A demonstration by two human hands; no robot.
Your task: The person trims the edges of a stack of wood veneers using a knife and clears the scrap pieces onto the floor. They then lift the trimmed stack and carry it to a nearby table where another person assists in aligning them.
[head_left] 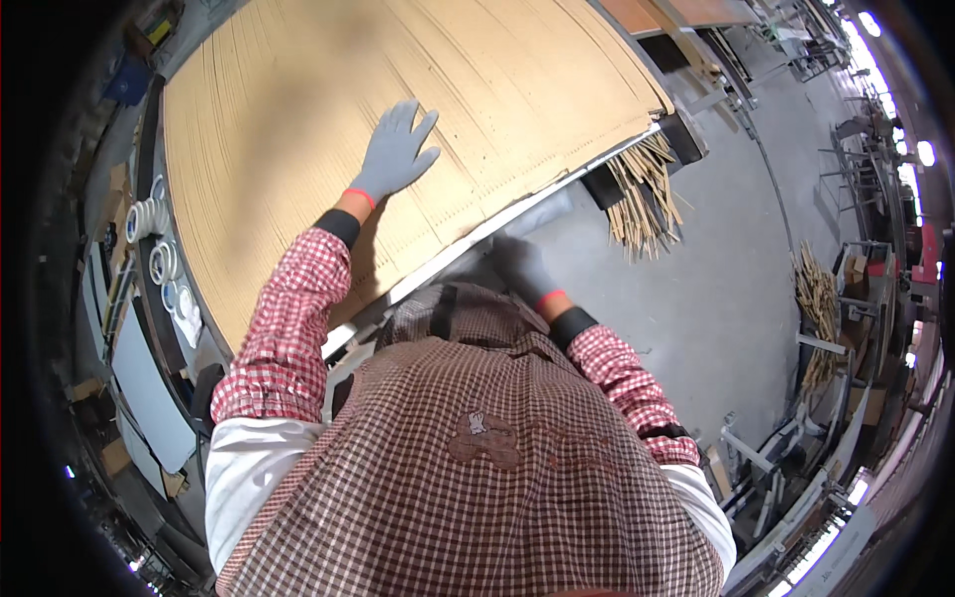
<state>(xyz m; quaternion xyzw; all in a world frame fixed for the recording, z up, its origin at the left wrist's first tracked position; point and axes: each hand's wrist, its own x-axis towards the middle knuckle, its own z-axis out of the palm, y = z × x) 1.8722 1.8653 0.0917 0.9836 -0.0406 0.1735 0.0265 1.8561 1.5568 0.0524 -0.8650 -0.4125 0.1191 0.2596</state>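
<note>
A large tan cardboard sheet (497, 90) with creased lines covers the table in front of me. My left hand (393, 154), in a grey glove with a red cuff edge, lies flat on it with fingers spread, holding nothing. Below the sheet's near edge is my right hand (522, 267), also gloved in grey. Its fingers are hidden and partly in shadow, so whether it grips anything does not show. Close beyond it, a pale grey rounded shape (545, 211) sticks out under the white table edge (468, 239); its kind is unclear.
A bundle of thin wooden sticks (645, 199) juts out under the table's right corner. More sticks (818, 308) stand by a rack at the far right. Several tape rolls (149, 221) sit along the left side, near a pale panel (149, 388). Grey floor (716, 298) lies to the right.
</note>
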